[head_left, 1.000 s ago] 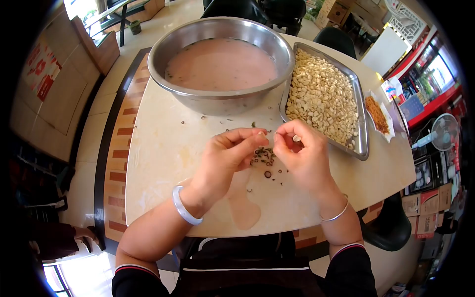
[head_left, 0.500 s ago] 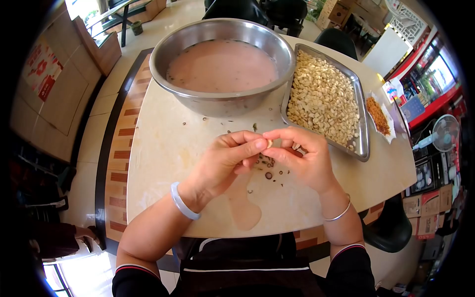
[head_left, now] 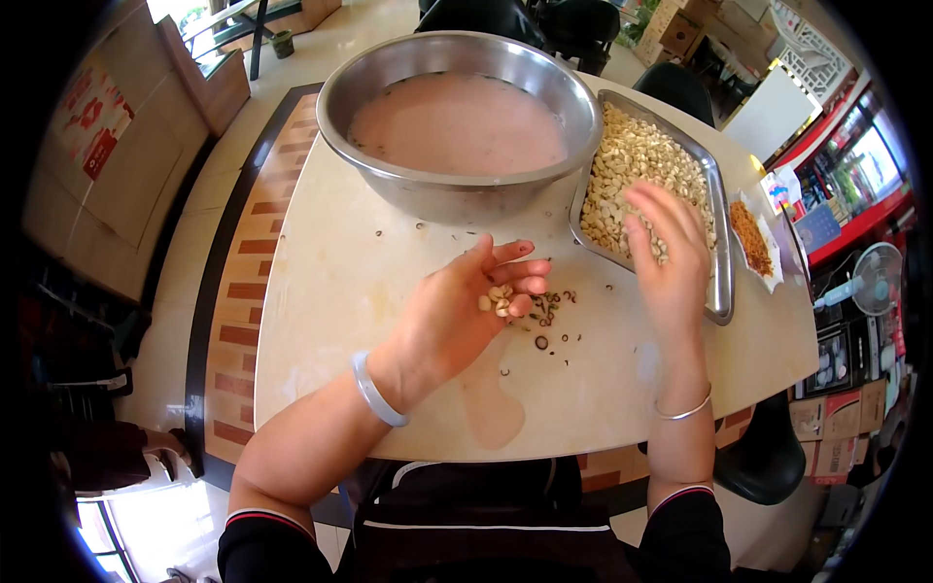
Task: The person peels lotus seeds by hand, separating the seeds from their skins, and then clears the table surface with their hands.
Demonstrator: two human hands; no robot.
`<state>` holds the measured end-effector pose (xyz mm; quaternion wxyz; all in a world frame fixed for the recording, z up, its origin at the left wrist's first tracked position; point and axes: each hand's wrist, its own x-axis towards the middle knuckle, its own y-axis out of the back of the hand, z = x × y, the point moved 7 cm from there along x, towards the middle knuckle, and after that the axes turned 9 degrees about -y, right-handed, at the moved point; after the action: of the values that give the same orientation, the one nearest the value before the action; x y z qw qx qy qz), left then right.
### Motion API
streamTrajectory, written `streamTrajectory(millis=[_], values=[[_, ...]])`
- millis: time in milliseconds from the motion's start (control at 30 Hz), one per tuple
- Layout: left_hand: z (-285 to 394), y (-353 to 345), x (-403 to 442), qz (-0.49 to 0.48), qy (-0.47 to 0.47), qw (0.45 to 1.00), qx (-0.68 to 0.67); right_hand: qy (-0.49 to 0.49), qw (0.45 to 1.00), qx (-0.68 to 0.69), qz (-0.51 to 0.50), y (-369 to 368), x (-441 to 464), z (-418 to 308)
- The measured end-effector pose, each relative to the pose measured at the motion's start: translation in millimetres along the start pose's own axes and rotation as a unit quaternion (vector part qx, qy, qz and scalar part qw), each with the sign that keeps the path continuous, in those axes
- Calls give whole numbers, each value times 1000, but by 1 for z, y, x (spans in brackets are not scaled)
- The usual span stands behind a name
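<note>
My left hand [head_left: 442,316] is turned palm up over the table, its fingers loosely curled around several pale lotus seeds [head_left: 498,299]. Over the near part of a metal tray, my right hand [head_left: 673,253] hangs with its fingers apart and nothing visible in them. The tray [head_left: 720,291] is heaped with similar pale seeds [head_left: 632,160]. Small dark rings and greenish scraps [head_left: 550,309] lie on the table just right of my left fingertips.
A large steel basin [head_left: 457,194] of cloudy pink liquid [head_left: 457,126] stands on the table [head_left: 340,389], left of the tray. Orange-brown crumbs [head_left: 750,238] lie on white paper at the right edge. A wet patch [head_left: 493,413] spreads near the front. Dark chairs [head_left: 768,452] surround the table.
My hands were together, pinching a seed between the fingertips. They have separated: the right has moved up and right over the tray, and the left has opened its palm, showing the seeds.
</note>
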<state>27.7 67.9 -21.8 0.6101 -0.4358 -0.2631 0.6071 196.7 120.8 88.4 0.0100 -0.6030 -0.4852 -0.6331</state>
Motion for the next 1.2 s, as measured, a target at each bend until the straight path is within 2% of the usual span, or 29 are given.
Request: streamTrajectory(millis=[67, 100, 167, 267, 367, 467, 567, 667, 767, 867, 1067, 1167, 1200], values=[[0, 5, 4, -4, -6, 1000, 1, 40, 965, 219, -137, -7, -11, -44], [-1, 8, 5, -29, -2, 1000, -7, 76, 957, 231, -157, -8, -15, -69], [-4, 16, 6, -80, 7, 996, -23, 91, 966, 182, -161, -17, -21, -88], [-6, 10, 2, 12, 1, 1000, -12, 112, 967, 151, -171, -29, -30, -87], [-3, 3, 1, 18, -18, 1000, 0, 45, 957, 241, -155, -29, -24, -76], [4, 10, 4, -6, -36, 990, 136, -102, 931, 296, -186, -31, -24, -56], [9, -7, -4, -37, -54, 970, 233, -86, 934, 283, -201, -31, -27, -50], [7, 2, 1, -43, -53, 970, 233, -75, 928, 306, -197, -31, -28, -51], [8, -1, 0, -88, -19, 977, 191, -68, 927, 316, -191, -28, -28, -45], [9, -7, -1, -75, -20, 986, 148, -94, 908, 357, -199, -31, -26, -40], [8, -7, 0, -105, -29, 982, 154, -57, 911, 359, -194, -26, -24, -46], [12, -9, -1, -83, -57, 977, 188, -60, 921, 336, -188, -27, -24, -45], [12, -7, -1, -80, -63, 975, 197, -34, 936, 303, -177, -24, -24, -49]])
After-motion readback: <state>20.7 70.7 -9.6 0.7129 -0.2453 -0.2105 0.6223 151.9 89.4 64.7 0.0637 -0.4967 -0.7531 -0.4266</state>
